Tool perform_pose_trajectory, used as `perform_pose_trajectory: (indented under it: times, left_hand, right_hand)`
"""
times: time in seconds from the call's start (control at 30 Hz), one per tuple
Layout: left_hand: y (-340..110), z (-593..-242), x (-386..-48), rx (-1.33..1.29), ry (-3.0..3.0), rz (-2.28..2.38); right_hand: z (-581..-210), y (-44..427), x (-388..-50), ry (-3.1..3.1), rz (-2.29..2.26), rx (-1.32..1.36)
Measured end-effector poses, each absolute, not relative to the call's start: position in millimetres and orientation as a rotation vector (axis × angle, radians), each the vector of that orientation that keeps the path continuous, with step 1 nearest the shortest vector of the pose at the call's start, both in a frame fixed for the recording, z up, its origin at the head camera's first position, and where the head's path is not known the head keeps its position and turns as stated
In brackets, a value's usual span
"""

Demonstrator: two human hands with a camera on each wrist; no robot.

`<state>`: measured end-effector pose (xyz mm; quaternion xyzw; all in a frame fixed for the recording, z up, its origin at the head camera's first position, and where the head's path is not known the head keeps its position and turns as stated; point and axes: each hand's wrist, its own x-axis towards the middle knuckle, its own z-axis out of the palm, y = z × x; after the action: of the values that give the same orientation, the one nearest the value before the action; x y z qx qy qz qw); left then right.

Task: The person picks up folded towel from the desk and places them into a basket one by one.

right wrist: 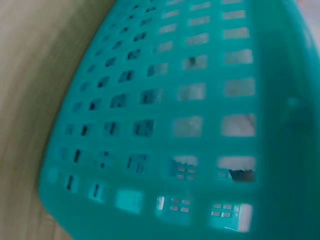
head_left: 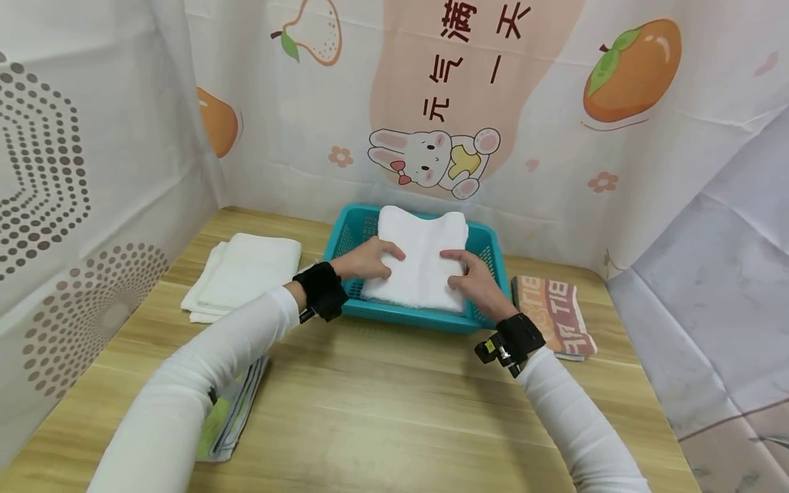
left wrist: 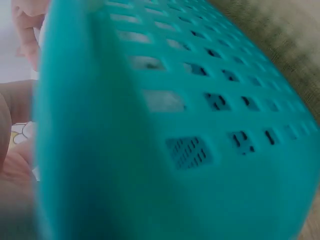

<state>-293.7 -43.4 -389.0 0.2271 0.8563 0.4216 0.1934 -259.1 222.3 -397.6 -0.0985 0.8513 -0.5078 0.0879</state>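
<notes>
A folded white towel (head_left: 425, 253) lies in a teal plastic basket (head_left: 394, 313), its far corners rising over the back rim. At the towel's left side, my left hand (head_left: 368, 259) holds it, thumb and forefinger bent over its top face. My right hand (head_left: 481, 282) holds the right side in the same way. The other fingers are mostly hidden beside the towel. In the left wrist view the perforated basket wall (left wrist: 240, 165) covers most of the picture, with parts of hands at the left edge. Only the basket wall (right wrist: 165, 115) fills the right wrist view.
More folded white towels (head_left: 249, 270) lie left of the basket on the wooden table (head_left: 382, 411). A green and grey folded cloth (head_left: 237, 418) is partly under my left sleeve. An orange and maroon patterned towel (head_left: 551, 315) lies right of the basket. A printed curtain (head_left: 296, 130) hangs behind.
</notes>
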Motion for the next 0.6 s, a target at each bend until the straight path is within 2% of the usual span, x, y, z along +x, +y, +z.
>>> perform_pose_trajectory:
  times: [0.6]
  left_hand:
    - [-38,-401,-291,0.543,2.357,0.968]
  right_hand:
    - [-416,217,-256,2.479,-1.411,-0.289]
